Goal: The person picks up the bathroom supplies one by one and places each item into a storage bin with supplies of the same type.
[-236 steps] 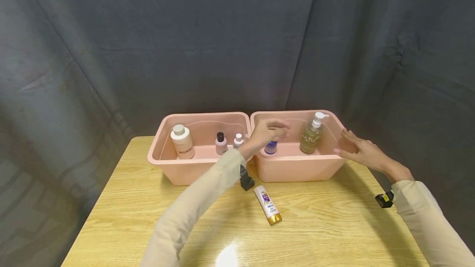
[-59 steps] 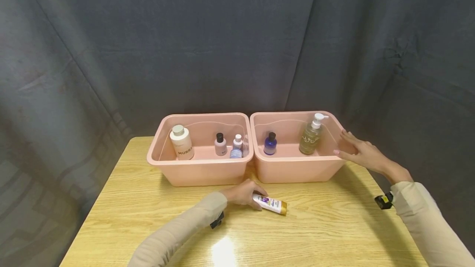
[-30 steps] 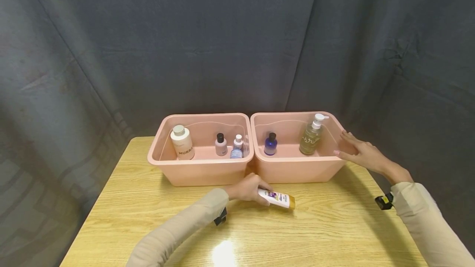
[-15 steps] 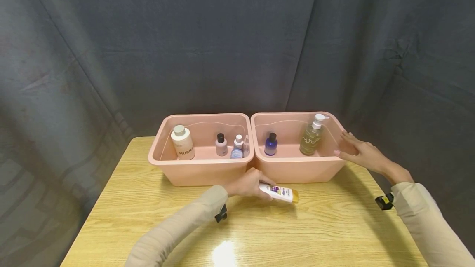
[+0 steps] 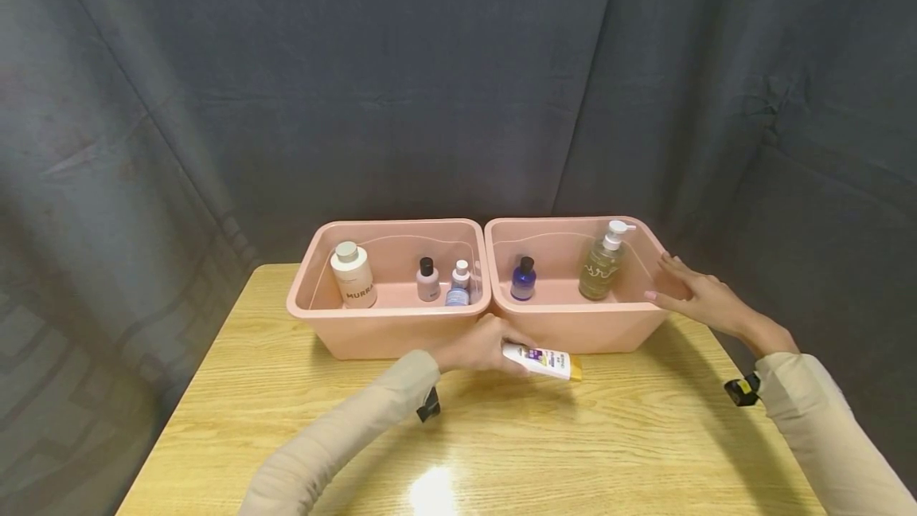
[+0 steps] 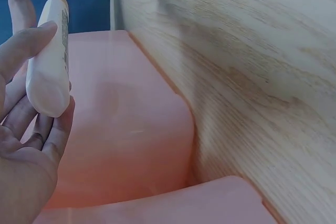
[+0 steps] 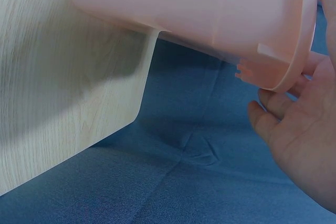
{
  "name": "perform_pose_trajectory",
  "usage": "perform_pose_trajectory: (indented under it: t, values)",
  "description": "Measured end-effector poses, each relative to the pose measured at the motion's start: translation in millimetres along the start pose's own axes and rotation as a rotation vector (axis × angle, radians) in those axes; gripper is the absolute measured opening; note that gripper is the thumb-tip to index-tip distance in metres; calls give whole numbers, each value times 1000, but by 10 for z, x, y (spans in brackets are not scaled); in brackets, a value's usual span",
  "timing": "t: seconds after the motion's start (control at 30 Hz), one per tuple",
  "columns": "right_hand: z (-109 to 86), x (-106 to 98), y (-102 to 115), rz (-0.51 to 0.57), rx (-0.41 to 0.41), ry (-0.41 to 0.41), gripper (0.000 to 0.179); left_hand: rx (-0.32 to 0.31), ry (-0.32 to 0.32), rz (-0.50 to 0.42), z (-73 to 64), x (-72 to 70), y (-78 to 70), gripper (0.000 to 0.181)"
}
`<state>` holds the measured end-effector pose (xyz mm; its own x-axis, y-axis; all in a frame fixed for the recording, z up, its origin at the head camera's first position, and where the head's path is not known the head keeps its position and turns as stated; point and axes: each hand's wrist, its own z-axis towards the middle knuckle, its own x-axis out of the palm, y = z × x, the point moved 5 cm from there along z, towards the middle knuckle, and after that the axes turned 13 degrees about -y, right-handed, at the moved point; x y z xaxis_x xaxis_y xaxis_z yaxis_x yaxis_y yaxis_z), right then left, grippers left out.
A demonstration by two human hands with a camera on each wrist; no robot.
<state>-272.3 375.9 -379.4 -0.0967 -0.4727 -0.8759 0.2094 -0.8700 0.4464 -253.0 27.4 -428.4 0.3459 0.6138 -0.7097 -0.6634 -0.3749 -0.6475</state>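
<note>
My left hand (image 5: 481, 345) grips a white bottle with a gold cap (image 5: 544, 361), its label purple and its cap pointing right. The bottle is raised slightly over the table, in front of the gap between two pink bins. In the left wrist view, thumb and fingers pinch the bottle (image 6: 50, 72) from opposite sides. My right hand (image 5: 705, 301) rests on the right end of the right bin (image 5: 573, 329), fingers extended along the rim and thumb at the front corner. In the right wrist view, fingertips touch the bin's rim (image 7: 302, 40).
The left bin (image 5: 394, 333) holds a large white bottle (image 5: 354, 281), a black-capped pale bottle (image 5: 427, 281), a small white-capped bottle (image 5: 461, 271) and a blue-lidded jar (image 5: 457, 297). In the right bin stand a blue bottle (image 5: 524, 281) and a pump bottle (image 5: 602, 269).
Over the last two seconds my left hand has lifted the bottle off the table and moved it right and toward the bins. The blue-lidded jar is now visible. My right hand stays still.
</note>
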Motion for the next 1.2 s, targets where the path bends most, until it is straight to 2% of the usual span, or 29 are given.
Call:
perform_pose_trajectory:
  t: [0.13, 0.37, 0.7, 0.9, 1.2]
  values:
    - [2, 0, -8, -1, -1, -2, 92, 15, -1, 16, 20, -13, -37, 45]
    - [4, -8, 4, -2, -2, 0, 92, 78, -13, 46, 52, -56, -140, 47]
    - [2, -10, 8, -10, -15, -8, 91, 51, 29, 30, 45, -122, -260, 46]
    - [3, -10, 7, -8, -16, -7, 91, 61, 15, 17, 40, -147, -328, 46]
    - [-1, 1, 13, -5, -6, -2, 91, 98, -17, -91, 82, -243, -459, 44]
